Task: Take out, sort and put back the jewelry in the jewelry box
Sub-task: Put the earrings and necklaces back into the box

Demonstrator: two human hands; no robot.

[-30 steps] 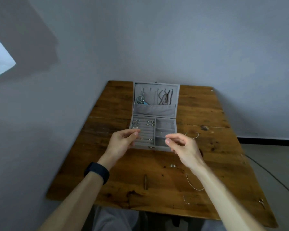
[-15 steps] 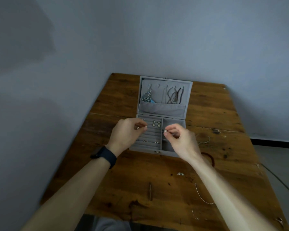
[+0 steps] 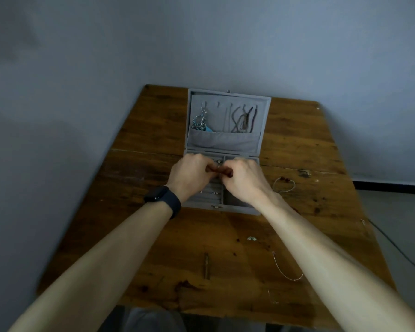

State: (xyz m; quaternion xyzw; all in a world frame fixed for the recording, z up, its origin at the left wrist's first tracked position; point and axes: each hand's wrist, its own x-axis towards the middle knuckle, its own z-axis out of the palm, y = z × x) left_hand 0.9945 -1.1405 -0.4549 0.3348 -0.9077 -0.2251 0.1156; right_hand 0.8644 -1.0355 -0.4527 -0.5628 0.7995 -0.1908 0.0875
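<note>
Mid-frame, your left hand (image 3: 189,177) and right hand (image 3: 246,182) pinch a small piece (image 3: 218,164) together over the jewelry box (image 3: 225,140), likely putting it back; next, seat it gently in a slot.

The jewelry box (image 3: 225,140) is showing plain pale grey velvet throughout. In its lid, a silver chain (image 3: 198,121) is glinting beside a turquoise piece (image 3: 209,129) and dark brown cords (image 3: 243,118). The table (image 3: 153,130) is showing warm brown wood, grain-streaked and dark-stained. The watch (image 3: 162,198) is looking black, the wall (image 3: 201,44) bluish grey.
</note>
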